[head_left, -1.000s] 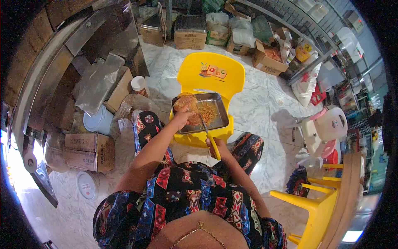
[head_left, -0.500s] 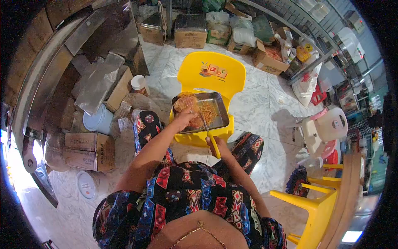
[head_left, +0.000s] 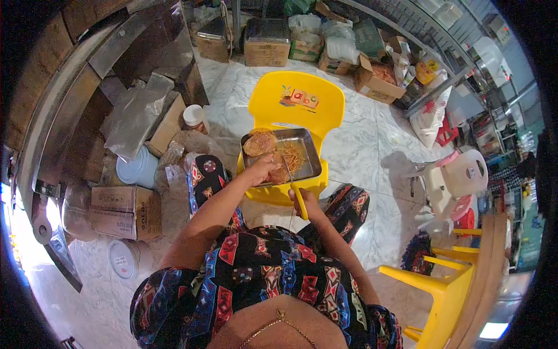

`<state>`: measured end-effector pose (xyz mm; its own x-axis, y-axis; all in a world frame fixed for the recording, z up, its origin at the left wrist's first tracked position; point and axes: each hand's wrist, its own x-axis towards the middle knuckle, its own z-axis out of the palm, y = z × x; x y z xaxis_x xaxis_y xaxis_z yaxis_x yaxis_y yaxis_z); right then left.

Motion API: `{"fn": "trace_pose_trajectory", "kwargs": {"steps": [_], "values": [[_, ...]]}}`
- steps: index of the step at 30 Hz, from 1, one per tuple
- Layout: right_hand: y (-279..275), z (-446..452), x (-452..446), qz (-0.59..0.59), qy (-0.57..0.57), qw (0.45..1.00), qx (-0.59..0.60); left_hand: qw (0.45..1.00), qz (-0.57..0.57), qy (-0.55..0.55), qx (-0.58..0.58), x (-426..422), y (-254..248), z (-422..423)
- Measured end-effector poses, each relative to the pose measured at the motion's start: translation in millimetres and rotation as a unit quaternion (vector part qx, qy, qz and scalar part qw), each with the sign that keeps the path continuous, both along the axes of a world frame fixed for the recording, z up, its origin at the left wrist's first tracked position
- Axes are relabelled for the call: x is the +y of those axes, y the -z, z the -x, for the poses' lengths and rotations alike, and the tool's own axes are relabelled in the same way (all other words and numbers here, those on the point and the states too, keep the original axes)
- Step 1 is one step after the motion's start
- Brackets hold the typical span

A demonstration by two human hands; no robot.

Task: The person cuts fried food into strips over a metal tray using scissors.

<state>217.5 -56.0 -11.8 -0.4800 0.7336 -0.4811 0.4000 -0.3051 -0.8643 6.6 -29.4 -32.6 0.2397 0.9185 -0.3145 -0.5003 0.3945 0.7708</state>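
A metal tray (head_left: 307, 139) rests on the seat of a small yellow chair (head_left: 296, 93). At its left lie round, flat orange-brown slices (head_left: 260, 143), whose exact kind I cannot tell. My left hand (head_left: 264, 167) is closed on some of them, fingers over their lower part. Thin strips (head_left: 293, 156) of similar colour are heaped to the right in the tray. My right hand (head_left: 308, 206) grips the yellow handle of scissors (head_left: 300, 200). Their blades point up into the tray, beside the slices and close to my left fingertips.
On the left are a cardboard box (head_left: 125, 212), a blue-lidded bucket (head_left: 138, 167), a white bucket (head_left: 123, 259) and a white-capped jar (head_left: 195, 117). More boxes (head_left: 266, 53) line the back. A yellow stool (head_left: 433, 285) and a white chair (head_left: 450, 180) stand at right.
The slices under my left hand have shifted and look more spread apart, with the upper round one plainer to see. The scissors have moved only slightly.
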Motion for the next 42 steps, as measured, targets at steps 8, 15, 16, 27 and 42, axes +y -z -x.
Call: {"fn": "trace_pose_trajectory", "kwargs": {"steps": [8, 15, 16, 27, 42], "values": [[7, 8, 1, -0.029, 0.015, 0.999, 0.018, 0.998, 0.016, 0.052, -0.019, -1, 4, -7], [-5, 6, 4, 0.041, 0.022, 0.998, 0.044, 1.0, -0.007, 0.009, 0.009, 2, 8, -3], [-4, 6, 3, 0.041, 0.022, 0.998, 0.044, 1.0, -0.007, 0.008, 0.009, 4, 12, 1], [-9, 2, -11, 0.017, -0.045, 0.998, 0.029, 0.988, 0.018, -0.139, 0.061, 7, -12, 16], [-15, -5, -9, 0.01, -0.03, 1.0, 0.001, 0.995, 0.008, -0.084, 0.047, 8, -1, 18]]}}
